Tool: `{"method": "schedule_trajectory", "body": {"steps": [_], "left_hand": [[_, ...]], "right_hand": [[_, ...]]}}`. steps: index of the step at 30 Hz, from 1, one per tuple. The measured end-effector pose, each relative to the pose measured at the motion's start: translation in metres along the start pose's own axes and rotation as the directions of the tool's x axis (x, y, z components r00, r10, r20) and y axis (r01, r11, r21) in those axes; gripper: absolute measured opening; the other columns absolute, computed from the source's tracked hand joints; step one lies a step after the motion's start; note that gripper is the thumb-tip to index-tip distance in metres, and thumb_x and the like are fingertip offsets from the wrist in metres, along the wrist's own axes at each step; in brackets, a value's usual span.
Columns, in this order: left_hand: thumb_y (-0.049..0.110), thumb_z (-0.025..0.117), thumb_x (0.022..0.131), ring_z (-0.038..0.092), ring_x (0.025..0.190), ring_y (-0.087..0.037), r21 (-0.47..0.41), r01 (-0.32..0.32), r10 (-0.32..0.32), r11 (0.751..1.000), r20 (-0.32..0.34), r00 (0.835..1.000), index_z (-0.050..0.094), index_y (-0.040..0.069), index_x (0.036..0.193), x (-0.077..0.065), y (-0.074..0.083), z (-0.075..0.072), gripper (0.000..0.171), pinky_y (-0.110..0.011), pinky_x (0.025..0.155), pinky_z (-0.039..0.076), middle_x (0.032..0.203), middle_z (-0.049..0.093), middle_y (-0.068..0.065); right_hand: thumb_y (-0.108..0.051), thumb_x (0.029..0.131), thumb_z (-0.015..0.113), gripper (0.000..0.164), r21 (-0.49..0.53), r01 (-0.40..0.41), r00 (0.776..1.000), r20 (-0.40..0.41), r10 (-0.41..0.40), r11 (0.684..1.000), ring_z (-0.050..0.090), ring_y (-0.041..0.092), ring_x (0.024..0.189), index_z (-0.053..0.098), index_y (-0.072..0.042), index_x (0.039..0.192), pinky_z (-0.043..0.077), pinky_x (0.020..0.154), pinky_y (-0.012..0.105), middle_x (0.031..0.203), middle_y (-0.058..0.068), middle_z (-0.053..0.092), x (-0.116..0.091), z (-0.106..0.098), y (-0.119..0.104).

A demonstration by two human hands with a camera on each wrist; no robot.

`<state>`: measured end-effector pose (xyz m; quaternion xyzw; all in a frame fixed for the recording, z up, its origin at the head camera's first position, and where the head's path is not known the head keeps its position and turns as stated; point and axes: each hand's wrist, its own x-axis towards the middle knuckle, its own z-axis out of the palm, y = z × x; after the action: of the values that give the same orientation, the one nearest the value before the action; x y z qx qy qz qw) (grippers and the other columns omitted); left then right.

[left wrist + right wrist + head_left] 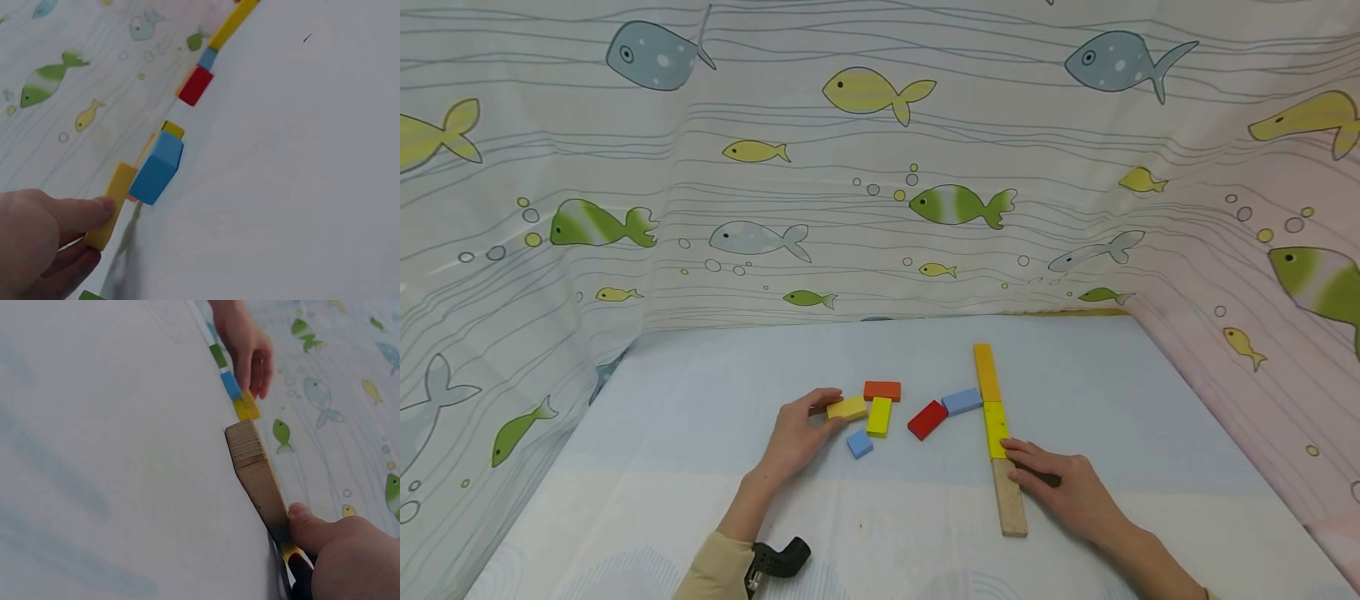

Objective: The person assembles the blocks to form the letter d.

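Note:
In the head view my left hand (796,433) pinches a pale yellow block (847,408) between thumb and fingers. It lies beside an upright-set yellow block (879,417), an orange-red block (882,391) and a small blue block (860,444). Farther right, a red block (928,420) touches a longer blue block (962,402). That one meets a straight row of an orange block (987,372), a bright yellow block (996,429) and a plain wooden block (1010,497). Fingertips of my right hand (1071,492) touch the row's right side, where yellow meets wood.
A green block (217,355) shows near my left hand in the right wrist view. The white table (700,517) carries all the blocks. A fish-print curtain (850,183) rises behind and along both sides. A black wrist strap piece (781,557) hangs by my left sleeve.

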<state>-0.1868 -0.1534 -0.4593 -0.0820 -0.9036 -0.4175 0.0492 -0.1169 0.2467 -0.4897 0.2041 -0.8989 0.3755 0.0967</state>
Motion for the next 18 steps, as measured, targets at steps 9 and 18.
{"method": "schedule_trajectory", "body": {"steps": [9,18], "left_hand": [[0.014,0.078,0.087,0.064,0.113,-0.025,-0.006,0.017,-0.017,1.0,-0.009,1.0,0.065,0.01,0.129,-0.0005,0.001,0.0008,0.044,-0.044,0.101,0.052,0.122,0.071,-0.003],[0.014,0.078,0.087,0.065,0.11,-0.023,0.01,0.007,-0.007,1.0,-0.027,1.0,0.066,0.01,0.127,-0.0011,0.0005,0.0015,0.043,-0.043,0.099,0.053,0.12,0.071,-0.002]], "right_hand": [[-0.031,0.09,0.074,0.037,-0.005,-0.006,1.0,0.005,0.006,1.0,0.06,0.014,0.122,0.072,-0.021,0.125,0.038,0.096,0.002,0.129,-0.012,0.066,-0.0006,0.0001,0.0013],[-0.029,0.089,0.075,0.036,-0.005,0.016,1.0,-0.008,-0.016,1.0,0.061,0.015,0.121,0.072,-0.019,0.124,0.037,0.096,0.001,0.129,-0.01,0.067,-0.0013,0.0011,0.0016]]}}
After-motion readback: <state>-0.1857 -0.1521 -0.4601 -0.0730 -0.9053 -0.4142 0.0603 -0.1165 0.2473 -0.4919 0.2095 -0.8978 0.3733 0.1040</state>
